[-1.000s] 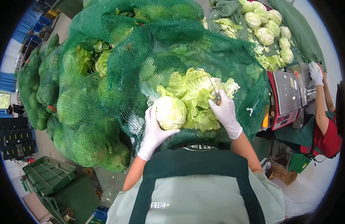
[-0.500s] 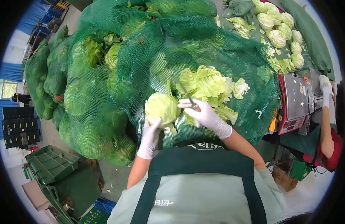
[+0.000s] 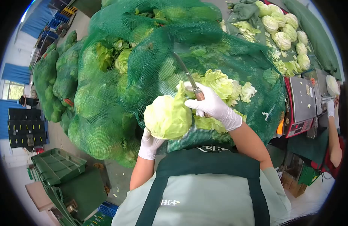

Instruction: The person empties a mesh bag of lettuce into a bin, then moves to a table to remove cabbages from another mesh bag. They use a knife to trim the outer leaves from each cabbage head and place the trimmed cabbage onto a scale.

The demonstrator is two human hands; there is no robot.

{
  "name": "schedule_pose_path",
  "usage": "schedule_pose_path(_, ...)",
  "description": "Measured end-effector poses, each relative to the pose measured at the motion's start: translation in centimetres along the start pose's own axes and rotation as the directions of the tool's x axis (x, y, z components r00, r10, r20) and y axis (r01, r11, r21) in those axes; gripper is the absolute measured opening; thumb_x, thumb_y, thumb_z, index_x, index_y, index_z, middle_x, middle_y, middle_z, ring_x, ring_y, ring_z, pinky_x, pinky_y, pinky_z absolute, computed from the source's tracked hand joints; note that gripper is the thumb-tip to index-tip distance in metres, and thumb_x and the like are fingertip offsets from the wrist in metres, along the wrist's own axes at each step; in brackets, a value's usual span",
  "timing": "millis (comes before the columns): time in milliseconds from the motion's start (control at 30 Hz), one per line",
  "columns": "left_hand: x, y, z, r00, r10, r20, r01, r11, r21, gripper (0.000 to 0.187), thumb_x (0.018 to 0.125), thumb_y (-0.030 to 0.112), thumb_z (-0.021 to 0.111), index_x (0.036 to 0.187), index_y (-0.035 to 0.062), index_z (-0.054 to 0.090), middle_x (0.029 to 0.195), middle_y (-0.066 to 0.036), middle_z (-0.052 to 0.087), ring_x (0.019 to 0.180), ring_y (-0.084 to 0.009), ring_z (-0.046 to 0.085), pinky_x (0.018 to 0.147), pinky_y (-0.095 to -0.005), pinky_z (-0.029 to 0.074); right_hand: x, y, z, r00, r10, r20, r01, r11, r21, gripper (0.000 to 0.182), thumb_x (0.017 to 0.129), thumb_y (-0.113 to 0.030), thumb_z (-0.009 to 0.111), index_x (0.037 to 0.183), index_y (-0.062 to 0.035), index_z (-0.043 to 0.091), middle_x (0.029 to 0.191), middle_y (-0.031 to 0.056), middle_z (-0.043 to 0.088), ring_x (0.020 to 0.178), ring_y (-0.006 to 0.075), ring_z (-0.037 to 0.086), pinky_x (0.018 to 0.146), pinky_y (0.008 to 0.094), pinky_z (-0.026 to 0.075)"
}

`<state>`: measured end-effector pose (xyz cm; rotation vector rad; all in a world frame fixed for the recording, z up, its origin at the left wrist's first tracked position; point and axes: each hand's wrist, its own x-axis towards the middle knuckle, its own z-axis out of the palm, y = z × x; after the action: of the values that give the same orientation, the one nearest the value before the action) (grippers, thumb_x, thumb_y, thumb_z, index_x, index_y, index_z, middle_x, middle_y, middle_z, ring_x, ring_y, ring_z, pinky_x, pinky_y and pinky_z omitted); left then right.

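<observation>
A pale green cabbage [image 3: 166,118] rests in my gloved left hand [image 3: 149,145], whose fingers support it from below left. In my gloved right hand [image 3: 213,107] is a curved knife [image 3: 189,77], its wooden handle in the fist and its blade pointing up and away. The fingertips of that hand are right at an outer leaf [image 3: 180,94] which stands out from the cabbage's upper right side. Behind the right hand, loose cabbage leaves [image 3: 219,83] lie on green mesh netting [image 3: 256,71].
Full net sacks of cabbages [image 3: 93,100] are piled to the left. Trimmed cabbages [image 3: 283,39] lie at the back right. A red-edged scale [image 3: 301,98] stands at right, beside a co-worker's gloved hand [image 3: 330,107]. A green bin [image 3: 59,165] is at lower left.
The cabbage looks larger and nearer, with a leaf now standing out on its right. My right hand has turned, so the curved blade points upward in clear view.
</observation>
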<state>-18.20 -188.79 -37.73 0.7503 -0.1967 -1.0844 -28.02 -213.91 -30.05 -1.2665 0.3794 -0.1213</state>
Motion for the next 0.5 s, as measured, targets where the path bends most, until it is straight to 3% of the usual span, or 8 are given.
schedule_pose_path(67,0.6,-0.4,0.6,1.0,-0.021,-0.021,0.02,0.999,-0.046,0.109,0.075,0.063,0.079,0.158,0.0172,0.026,0.161,-0.011,0.033,0.146,-0.0346,0.034,0.119,-0.0583,0.031,-0.1,-0.3,-1.0,0.994,0.043,0.103,-0.04,0.999,-0.029,0.032,0.091,-0.013,0.073,0.119,0.0006,0.064,0.089,0.0043,0.069,0.05,0.0035,0.051,0.046,0.0208,0.042)
schedule_pose_path(100,1.0,-0.6,1.3,0.999,-0.021,-0.026,0.019,0.995,-0.095,0.11,0.075,0.063,0.08,0.158,0.0175,0.026,0.161,-0.011,0.032,0.146,-0.0347,0.034,0.119,-0.0582,0.031,-1.0,-1.1,-0.7,0.999,0.001,0.035,-0.001,1.0,0.003,0.02,0.091,-0.011,0.071,0.107,0.0002,0.065,0.072,-0.0005,0.062,0.045,0.0043,0.05,0.043,0.0207,0.04)
schedule_pose_path(200,2.5,-1.1,2.5,0.999,-0.028,-0.017,0.022,0.96,-0.28,0.11,0.074,0.061,0.081,0.158,0.0189,0.025,0.161,-0.01,0.032,0.147,-0.0348,0.033,0.119,-0.0581,0.031,-3.9,-2.0,-3.2,0.999,-0.035,0.006,0.034,0.994,0.103,0.015,0.091,-0.008,0.07,0.104,-0.0013,0.066,0.071,0.0,0.061,0.044,0.0049,0.05,0.042,0.0212,0.039)
schedule_pose_path(333,4.1,-1.3,2.9,0.996,-0.027,0.085,0.068,0.845,-0.53,0.105,0.076,0.058,0.08,0.158,0.0208,0.026,0.162,-0.01,0.03,0.147,-0.0351,0.033,0.118,-0.0587,0.031,-6.7,-0.2,-8.4,0.963,0.009,-0.268,0.001,0.999,0.039,0.015,0.09,-0.007,0.07,0.102,-0.0018,0.062,0.067,0.0006,0.059,0.042,0.0058,0.048,0.038,0.023,0.037)
schedule_pose_path(400,4.7,-1.1,3.6,0.994,-0.008,0.111,0.075,0.789,-0.61,0.101,0.078,0.06,0.077,0.158,0.022,0.027,0.162,-0.009,0.032,0.147,-0.0343,0.032,0.119,-0.0582,0.031,-7.3,1.3,-11.0,0.896,-0.019,-0.444,-0.031,0.994,-0.104,0.018,0.089,-0.009,0.071,0.103,-0.0024,0.061,0.067,0.0002,0.059,0.04,0.0063,0.047,0.039,0.0233,0.038)
schedule_pose_path(467,5.0,-0.3,4.9,0.999,0.014,0.032,0.004,0.866,-0.499,0.096,0.08,0.063,0.072,0.156,0.0217,0.031,0.16,-0.007,0.035,0.147,-0.0326,0.033,0.119,-0.0572,0.03,-8.1,1.7,-12.6,0.846,-0.003,-0.533,-0.197,0.927,-0.319,0.026,0.087,-0.009,0.072,0.11,-0.0013,0.062,0.078,0.0042,0.065,0.056,0.0102,0.061,0.052,0.0248,0.049)
schedule_pose_path(500,5.3,-0.2,5.5,1.0,0.026,-0.004,-0.025,0.901,-0.434,0.095,0.081,0.064,0.071,0.156,0.0218,0.032,0.16,-0.007,0.036,0.147,-0.0322,0.033,0.119,-0.0569,0.029,-8.1,1.6,-11.9,0.847,-0.234,-0.477,-0.062,0.848,-0.526,0.032,0.085,-0.009,0.072,0.115,-0.0017,0.062,0.09,0.0062,0.068,0.071,0.0129,0.065,0.064,0.0266,0.053)
